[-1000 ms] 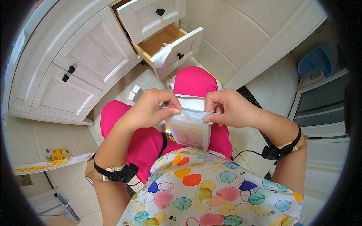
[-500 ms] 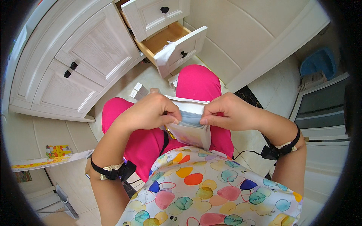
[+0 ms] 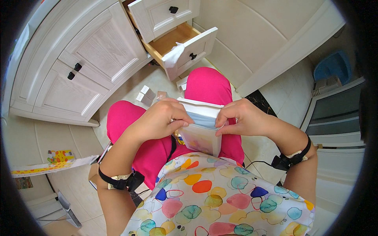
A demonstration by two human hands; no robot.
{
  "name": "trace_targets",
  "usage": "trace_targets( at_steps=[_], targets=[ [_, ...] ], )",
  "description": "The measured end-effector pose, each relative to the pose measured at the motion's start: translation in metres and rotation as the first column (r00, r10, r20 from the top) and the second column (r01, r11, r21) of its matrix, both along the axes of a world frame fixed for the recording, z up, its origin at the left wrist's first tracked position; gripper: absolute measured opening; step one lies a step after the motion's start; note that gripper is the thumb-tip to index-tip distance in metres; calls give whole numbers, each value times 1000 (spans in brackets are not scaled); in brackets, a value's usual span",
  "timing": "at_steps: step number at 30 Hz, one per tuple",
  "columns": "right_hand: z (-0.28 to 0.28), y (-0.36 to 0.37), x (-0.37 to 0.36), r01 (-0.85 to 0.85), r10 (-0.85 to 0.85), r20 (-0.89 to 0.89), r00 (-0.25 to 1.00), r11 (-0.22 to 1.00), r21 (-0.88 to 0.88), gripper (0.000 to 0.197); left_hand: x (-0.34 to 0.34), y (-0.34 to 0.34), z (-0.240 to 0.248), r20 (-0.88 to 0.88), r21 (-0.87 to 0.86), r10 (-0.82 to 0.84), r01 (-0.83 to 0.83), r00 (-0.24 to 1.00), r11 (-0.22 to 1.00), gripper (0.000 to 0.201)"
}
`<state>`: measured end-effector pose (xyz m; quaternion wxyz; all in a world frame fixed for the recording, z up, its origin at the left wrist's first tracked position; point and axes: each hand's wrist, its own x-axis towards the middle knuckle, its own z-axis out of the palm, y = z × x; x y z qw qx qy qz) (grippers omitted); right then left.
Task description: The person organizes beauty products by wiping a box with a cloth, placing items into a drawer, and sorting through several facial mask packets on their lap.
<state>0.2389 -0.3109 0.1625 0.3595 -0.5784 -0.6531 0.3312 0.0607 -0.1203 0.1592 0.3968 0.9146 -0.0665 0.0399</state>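
Between my knees stands a white carton (image 3: 200, 141) with a faint pastel print, its top open and a back flap raised. Thin pale blue layers (image 3: 204, 121) fill it; I cannot tell their kind. My left hand (image 3: 167, 117) is closed on the carton's left rim, thumb and fingertips pinching the front edge. My right hand (image 3: 242, 116) pinches the front right corner of the same rim between thumb and forefinger.
Ahead, a wooden drawer (image 3: 173, 41) stands pulled out with a white cloth (image 3: 173, 55) over its front. Small white boxes (image 3: 145, 95) sit on the floor before my left knee. A white cabinet (image 3: 106, 43) is at left, a blue basin (image 3: 334, 67) far right.
My fingers have come up from inside the carton's opening to its front rim. The right thumb has moved to the outer corner, and more of the pale blue layers shows.
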Motion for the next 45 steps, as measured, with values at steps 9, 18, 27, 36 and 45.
trace_targets(
  at_steps=[9,18,27,36,45],
  targets=[
    [-3,-3,6,14,-15,9,1000,989,145,10,-17,3,-47,-131,-587,539,-503,832,635,25],
    [-6,-3,8,41,-51,43,998,975,217,6,-19,-9,-71,-315,-847,429,-455,846,274,26],
    [-8,-7,6,86,-98,36,995,963,256,9,-16,-8,-72,-279,-797,474,-476,836,371,21],
    [3,-2,-9,8,-237,428,872,881,473,20,-11,-16,-52,-338,-715,544,-585,768,383,16],
    [27,10,-22,157,-290,549,784,948,278,13,-12,-24,-42,-293,-747,514,-529,806,403,17]
  ],
)
